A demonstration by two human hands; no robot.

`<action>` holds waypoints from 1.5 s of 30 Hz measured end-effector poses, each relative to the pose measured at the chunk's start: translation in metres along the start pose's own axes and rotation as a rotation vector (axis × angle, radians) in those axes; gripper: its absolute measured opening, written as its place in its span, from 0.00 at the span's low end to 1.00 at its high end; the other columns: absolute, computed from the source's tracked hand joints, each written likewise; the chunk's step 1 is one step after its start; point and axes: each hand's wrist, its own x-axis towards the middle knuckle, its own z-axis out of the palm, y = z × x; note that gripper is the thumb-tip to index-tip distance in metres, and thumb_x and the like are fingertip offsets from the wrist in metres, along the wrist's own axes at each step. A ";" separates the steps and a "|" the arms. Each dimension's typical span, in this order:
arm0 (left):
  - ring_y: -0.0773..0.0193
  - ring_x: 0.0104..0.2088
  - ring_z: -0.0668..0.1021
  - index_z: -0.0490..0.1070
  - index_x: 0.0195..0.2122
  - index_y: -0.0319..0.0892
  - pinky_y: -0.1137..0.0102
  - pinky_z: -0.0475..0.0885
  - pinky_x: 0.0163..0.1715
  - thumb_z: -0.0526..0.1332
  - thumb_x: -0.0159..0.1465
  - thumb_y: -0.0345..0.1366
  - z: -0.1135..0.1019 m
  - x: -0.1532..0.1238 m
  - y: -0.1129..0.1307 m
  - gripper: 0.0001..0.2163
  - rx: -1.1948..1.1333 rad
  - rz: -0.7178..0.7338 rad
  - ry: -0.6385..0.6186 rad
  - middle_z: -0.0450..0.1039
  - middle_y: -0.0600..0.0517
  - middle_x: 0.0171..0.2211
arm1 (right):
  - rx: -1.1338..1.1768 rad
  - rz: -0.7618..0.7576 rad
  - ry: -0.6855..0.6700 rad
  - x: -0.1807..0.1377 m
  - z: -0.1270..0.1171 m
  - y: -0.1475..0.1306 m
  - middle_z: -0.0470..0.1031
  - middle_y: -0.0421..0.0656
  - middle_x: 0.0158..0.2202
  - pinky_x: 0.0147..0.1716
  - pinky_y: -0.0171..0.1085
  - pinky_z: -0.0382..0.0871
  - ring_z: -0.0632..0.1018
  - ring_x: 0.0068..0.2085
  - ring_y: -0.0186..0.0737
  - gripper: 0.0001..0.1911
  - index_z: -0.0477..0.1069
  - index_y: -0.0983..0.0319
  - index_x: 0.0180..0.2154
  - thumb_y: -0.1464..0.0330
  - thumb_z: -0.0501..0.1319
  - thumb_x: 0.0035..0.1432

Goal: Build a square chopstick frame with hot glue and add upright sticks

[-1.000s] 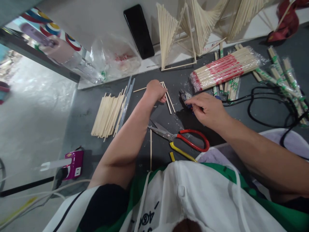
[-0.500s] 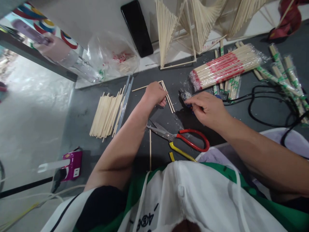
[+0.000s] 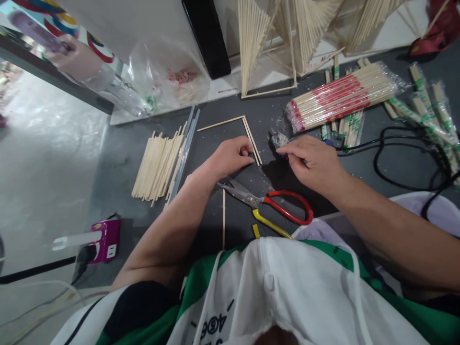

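Note:
My left hand (image 3: pixel 233 155) is at the lower part of two thin wooden sticks (image 3: pixel 247 128) lying side by side, its fingers curled and its thumb by their near end. At the top they meet another wooden stick (image 3: pixel 220 123), forming a corner on the dark table. My right hand (image 3: pixel 314 160) is closed around a glue gun (image 3: pixel 279 140), mostly hidden under the palm, with whitish glue about its tip. Just below my hands lie scissors (image 3: pixel 255 200) with one red and one yellow handle, blades apart. A single stick (image 3: pixel 224 218) is beside the blades.
Loose wooden sticks (image 3: pixel 154 167) and clear glue sticks (image 3: pixel 187 148) lie at left. Wrapped chopsticks (image 3: pixel 338 98) and a black cord (image 3: pixel 375 163) are at right. Behind stand a phone (image 3: pixel 208 38), a plastic bag (image 3: pixel 165 76) and a stick structure (image 3: pixel 251 48).
My left hand has slid from the top corner down toward the near end of the paired sticks, uncovering the corner. My right hand stays on the glue gun in nearly the same place.

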 end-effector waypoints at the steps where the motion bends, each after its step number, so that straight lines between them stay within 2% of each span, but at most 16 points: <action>1: 0.69 0.30 0.73 0.74 0.38 0.41 0.73 0.65 0.33 0.68 0.54 0.27 0.000 -0.001 0.000 0.11 -0.001 0.026 -0.026 0.71 0.58 0.29 | 0.003 -0.001 -0.001 0.000 0.000 0.000 0.84 0.43 0.41 0.46 0.45 0.75 0.82 0.43 0.45 0.17 0.81 0.55 0.43 0.76 0.57 0.61; 7: 0.69 0.31 0.71 0.73 0.40 0.41 0.71 0.63 0.35 0.70 0.54 0.28 0.000 -0.002 0.008 0.13 0.104 0.067 -0.088 0.69 0.58 0.30 | -0.013 0.045 -0.035 -0.002 0.001 0.002 0.84 0.43 0.42 0.48 0.46 0.75 0.82 0.45 0.45 0.18 0.82 0.55 0.44 0.76 0.57 0.61; 14: 0.68 0.30 0.71 0.72 0.39 0.42 0.70 0.62 0.35 0.70 0.55 0.30 0.003 -0.001 0.012 0.12 0.143 0.059 -0.078 0.68 0.59 0.29 | -0.045 0.030 -0.024 -0.002 0.002 0.001 0.84 0.42 0.41 0.46 0.44 0.75 0.82 0.44 0.44 0.17 0.82 0.56 0.43 0.76 0.57 0.61; 27: 0.68 0.30 0.71 0.72 0.39 0.42 0.70 0.62 0.35 0.69 0.57 0.31 0.008 -0.002 0.009 0.10 0.154 0.083 -0.028 0.68 0.58 0.29 | -0.017 0.027 -0.024 -0.002 0.001 0.001 0.84 0.43 0.41 0.47 0.45 0.75 0.82 0.44 0.45 0.18 0.82 0.55 0.44 0.76 0.56 0.61; 45: 0.68 0.30 0.70 0.71 0.38 0.42 0.70 0.61 0.34 0.69 0.57 0.30 0.008 -0.003 0.009 0.10 0.134 0.081 -0.025 0.67 0.59 0.29 | -0.026 0.037 -0.042 -0.002 0.001 0.001 0.84 0.43 0.42 0.48 0.46 0.75 0.82 0.44 0.44 0.18 0.82 0.55 0.44 0.76 0.57 0.61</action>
